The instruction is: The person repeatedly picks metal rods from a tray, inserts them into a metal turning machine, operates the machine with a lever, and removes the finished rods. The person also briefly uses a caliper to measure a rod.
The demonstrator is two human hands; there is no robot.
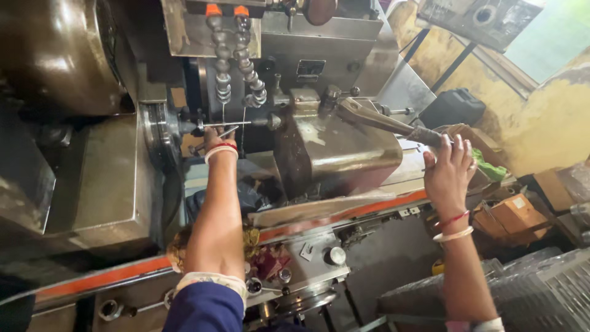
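So the left hand (216,142) pinches a thin steel rod (226,124) at the chuck to steady it, while the right hand (447,169) is wrapped around the long grey metal lever (384,123) for leverage.

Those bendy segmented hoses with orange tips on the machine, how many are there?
2. The left hose and the right hose hang side by side from the top of the machine, above the thin metal rod that the left hand reaches toward. More may be hidden.

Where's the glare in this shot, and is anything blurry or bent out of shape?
Head view: glare on the rounded metal housing and the dark drum upper left; window area washed out; right hand on the lever handle slightly soft; wide-angle lens bows the orange-edged bed rail.
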